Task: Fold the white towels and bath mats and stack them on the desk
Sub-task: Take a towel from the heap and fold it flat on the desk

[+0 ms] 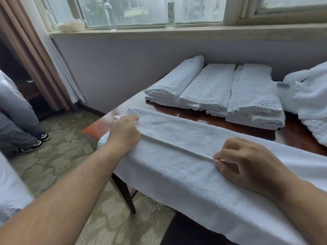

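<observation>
A long white terry towel point(177, 177) lies across the glossy red-brown wooden bench point(92, 129) at lower centre. The left grip point(124, 134) curls onto its left end, and the right grip point(247, 167) pinches its raised hem. Folded white waffle-weave mats point(212, 89) sit at upper right. Two tall clear bottles point(170, 13) stand on the windowsill point(230, 31), contents unclear.

This looks like a hotel guest room. Three stacks of folded white bath mats point(212, 89) sit in a row on a polished dark wood surface point(177, 113) against the wall, and a white towel point(177, 138) lies spread in front of them. The floor has patterned carpet point(58, 156). A heavy brown curtain point(26, 50) with a sheer white curtain point(62, 71) beside it frames a wide window point(141, 9). Two clear bottles point(109, 15) stand on the sill point(194, 31). White bed linen point(8, 191) shows at the left edge.
</observation>
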`<state>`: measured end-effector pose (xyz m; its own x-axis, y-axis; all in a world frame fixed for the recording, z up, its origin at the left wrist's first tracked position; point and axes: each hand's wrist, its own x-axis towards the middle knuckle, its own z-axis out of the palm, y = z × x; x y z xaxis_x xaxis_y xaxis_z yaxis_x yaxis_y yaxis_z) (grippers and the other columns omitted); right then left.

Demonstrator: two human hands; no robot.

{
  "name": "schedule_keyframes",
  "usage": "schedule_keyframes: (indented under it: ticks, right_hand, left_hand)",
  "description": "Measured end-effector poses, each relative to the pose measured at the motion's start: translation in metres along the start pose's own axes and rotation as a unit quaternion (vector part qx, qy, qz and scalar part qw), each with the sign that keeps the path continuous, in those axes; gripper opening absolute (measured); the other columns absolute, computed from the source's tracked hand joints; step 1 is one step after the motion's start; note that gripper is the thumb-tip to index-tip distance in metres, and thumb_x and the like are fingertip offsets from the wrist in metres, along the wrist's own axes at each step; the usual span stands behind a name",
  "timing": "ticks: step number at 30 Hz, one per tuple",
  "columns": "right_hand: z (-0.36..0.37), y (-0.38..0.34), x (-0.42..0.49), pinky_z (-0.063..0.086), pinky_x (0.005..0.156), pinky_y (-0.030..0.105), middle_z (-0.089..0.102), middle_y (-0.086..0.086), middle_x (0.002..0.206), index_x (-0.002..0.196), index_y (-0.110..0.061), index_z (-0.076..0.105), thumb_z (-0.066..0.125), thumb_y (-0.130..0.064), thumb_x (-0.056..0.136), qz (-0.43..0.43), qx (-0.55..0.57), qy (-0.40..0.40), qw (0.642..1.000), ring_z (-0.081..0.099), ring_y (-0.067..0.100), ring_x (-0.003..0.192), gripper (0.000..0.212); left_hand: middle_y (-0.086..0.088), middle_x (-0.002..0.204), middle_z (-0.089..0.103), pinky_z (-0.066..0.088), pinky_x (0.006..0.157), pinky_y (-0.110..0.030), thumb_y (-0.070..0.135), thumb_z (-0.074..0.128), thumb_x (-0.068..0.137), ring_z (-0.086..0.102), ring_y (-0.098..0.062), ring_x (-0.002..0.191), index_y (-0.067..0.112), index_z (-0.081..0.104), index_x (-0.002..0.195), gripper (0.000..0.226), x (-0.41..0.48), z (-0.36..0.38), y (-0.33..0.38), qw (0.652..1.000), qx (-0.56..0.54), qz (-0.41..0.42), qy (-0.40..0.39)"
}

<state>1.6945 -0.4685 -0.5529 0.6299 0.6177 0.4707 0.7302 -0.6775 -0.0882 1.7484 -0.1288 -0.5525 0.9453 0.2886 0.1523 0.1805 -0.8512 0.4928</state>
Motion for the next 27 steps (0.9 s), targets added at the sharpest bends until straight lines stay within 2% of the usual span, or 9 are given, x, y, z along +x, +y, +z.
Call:
schedule_keyframes:
  ticks: [5,8,10,11,12,14,19,24,27]
  right_hand:
    - [-0.005,-0.003,0.007,0.05,0.06,0.033,0.059,-0.013,0.074,0.068,-0.026,0.071,0.043,-0.056,0.09,0.098,0.045,-0.053,0.993,0.057,0.007,0.066,0.047]
    - [-0.006,-0.006,0.013,0.049,0.07,0.037,0.063,-0.013,0.078,0.068,-0.028,0.069,0.039,-0.058,0.092,0.165,0.094,0.009,0.982,0.059,0.008,0.079,0.049]
    - [-0.001,-0.01,0.017,0.045,0.09,0.04,0.067,-0.008,0.108,0.098,-0.028,0.076,0.042,-0.05,0.098,0.197,0.061,0.026,0.978,0.059,0.018,0.107,0.041]
    - [0.004,-0.012,0.017,0.038,0.101,0.042,0.061,-0.003,0.131,0.121,-0.03,0.07,0.04,-0.05,0.099,0.223,0.034,-0.013,0.974,0.05,0.021,0.127,0.042]
    - [0.009,-0.012,0.016,0.028,0.111,0.041,0.046,-0.002,0.152,0.14,-0.033,0.056,0.035,-0.055,0.099,0.246,0.012,-0.075,0.966,0.035,0.02,0.142,0.051]
    - [0.017,-0.008,0.013,0.012,0.122,0.038,0.016,-0.005,0.168,0.157,-0.036,0.028,0.02,-0.066,0.094,0.258,-0.008,-0.182,0.949,0.009,0.016,0.155,0.07]
    - [0.013,-0.006,0.01,0.008,0.125,0.038,0.014,-0.004,0.169,0.159,-0.034,0.024,0.02,-0.069,0.092,0.256,-0.004,-0.182,0.95,0.005,0.016,0.156,0.076]
    - [-0.019,0.001,-0.045,0.02,0.124,0.042,0.034,-0.005,0.161,0.151,-0.032,0.043,0.036,-0.073,0.084,0.282,-0.008,-0.148,0.948,0.022,0.018,0.152,0.079]
    - [-0.052,0.013,-0.1,0.034,0.117,0.048,0.052,-0.001,0.15,0.139,-0.027,0.059,0.059,-0.057,0.089,0.311,-0.035,-0.09,0.945,0.039,0.022,0.145,0.059]
  left_hand:
    - [-0.011,0.144,0.05,0.033,0.113,-0.045,0.001,0.041,0.083,0.041,-0.036,0.133,0.024,0.047,0.146,0.067,0.002,-0.013,-0.01,0.997,0.025,-0.045,0.059]
    - [-0.007,0.144,0.053,0.028,0.112,-0.042,0.019,0.046,0.096,0.039,-0.031,0.135,0.024,0.055,0.14,0.045,-0.003,-0.009,0.0,0.995,0.023,0.008,0.094]
    - [-0.004,0.154,0.045,0.022,0.117,-0.038,0.04,0.046,0.102,0.033,-0.024,0.144,0.027,0.052,0.144,0.045,-0.011,0.0,0.013,0.995,0.033,0.096,0.015]
    - [-0.003,0.16,0.035,0.016,0.121,-0.037,0.049,0.042,0.102,0.024,-0.021,0.149,0.029,0.045,0.149,0.051,-0.017,0.007,0.02,0.99,0.045,0.124,-0.043]
    - [-0.003,0.165,0.025,0.011,0.124,-0.039,0.057,0.037,0.101,0.016,-0.021,0.153,0.031,0.036,0.154,0.059,-0.023,0.014,0.027,0.984,0.064,0.137,-0.09]
    - [-0.003,0.169,0.008,0.004,0.125,-0.043,0.067,0.028,0.099,0.003,-0.022,0.155,0.033,0.019,0.159,0.069,-0.033,0.027,0.034,0.973,0.122,0.144,-0.135]
    - [-0.006,0.169,0.002,0.002,0.125,-0.048,0.061,0.023,0.101,-0.002,-0.027,0.155,0.028,0.011,0.16,0.069,-0.048,0.036,0.065,0.972,0.153,0.112,-0.142]
    - [-0.001,0.168,0.014,0.006,0.123,-0.041,0.06,0.032,0.101,0.007,-0.02,0.154,0.031,0.024,0.157,0.064,-0.083,0.055,0.125,0.941,0.088,0.286,-0.156]
    - [0.006,0.162,0.03,0.019,0.12,-0.037,0.059,0.042,0.098,0.024,-0.016,0.148,0.034,0.038,0.151,0.058,-0.107,0.07,0.161,0.902,0.057,0.389,-0.177]
